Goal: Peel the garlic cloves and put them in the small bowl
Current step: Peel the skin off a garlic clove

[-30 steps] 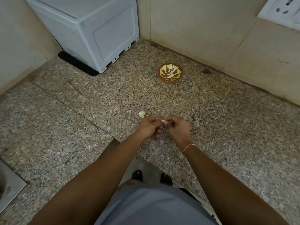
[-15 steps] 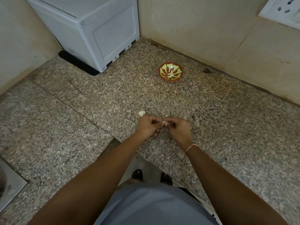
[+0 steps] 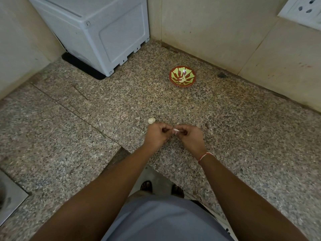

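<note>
Speckled granite countertop (image 3: 225, 136) serves as the work surface, backed by a white appliance (image 3: 97, 32) in the corner. The small bowl (image 3: 182, 76), with peeled cloves inside, sits well beyond the hands, seemingly clear of falling skins. An unpeeled garlic piece (image 3: 151, 120) waits just beside the left hand (image 3: 156, 136). Left hand and right hand (image 3: 190, 136) both pinch one garlic clove (image 3: 175, 130) between curled fingertips, apparently tearing its skin.

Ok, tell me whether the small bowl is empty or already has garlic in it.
Not empty: the small bowl sits upright on the counter with a few pale peeled cloves inside.
</note>
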